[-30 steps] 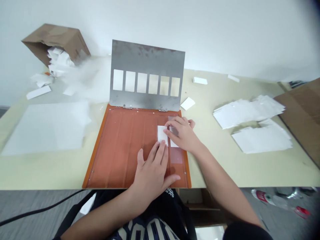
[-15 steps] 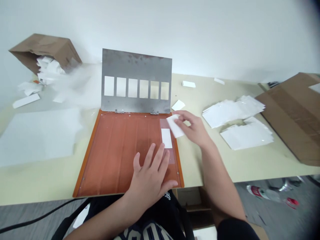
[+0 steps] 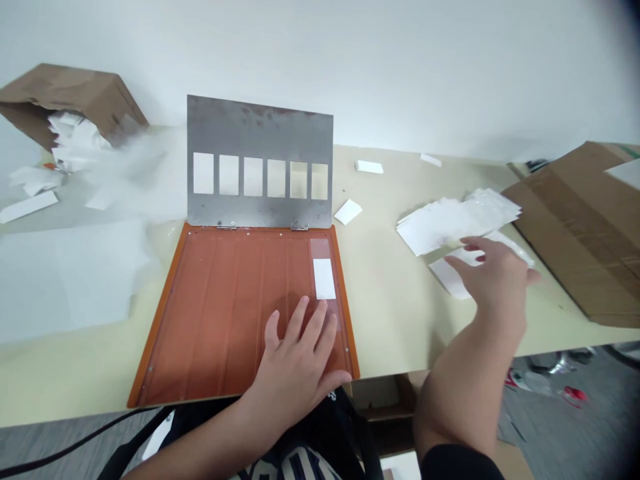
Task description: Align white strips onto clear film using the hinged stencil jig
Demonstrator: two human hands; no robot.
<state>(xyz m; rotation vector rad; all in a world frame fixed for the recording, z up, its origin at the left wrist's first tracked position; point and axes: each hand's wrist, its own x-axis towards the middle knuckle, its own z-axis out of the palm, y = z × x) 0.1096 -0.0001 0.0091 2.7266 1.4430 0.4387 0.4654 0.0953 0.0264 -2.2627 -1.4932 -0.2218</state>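
An orange-brown board [image 3: 220,313] lies flat on the table in front of me, with a grey metal plate [image 3: 260,127] hinged upright at its far edge and cut with a row of several rectangular windows. A white card [image 3: 324,278] lies in the board's rightmost channel. My left hand [image 3: 295,363] rests flat on the board's near right part, fingers spread, just below the card. My right hand [image 3: 493,280] hovers with fingers spread over the near pile of white sheets [image 3: 453,275] at the right, slightly blurred.
A second pile of white sheets [image 3: 457,217] lies behind the first. Flat cardboard [image 3: 585,227] lies at the far right. A tipped brown box [image 3: 65,93] spills white pieces at the back left. Translucent sheets [image 3: 60,273] lie left. Loose white cards [image 3: 348,211] dot the table.
My right hand lifted a white piece off the board, carried it right and now is over the sheet piles with fingers spread. The left hand stayed on the board. The view shifted right.
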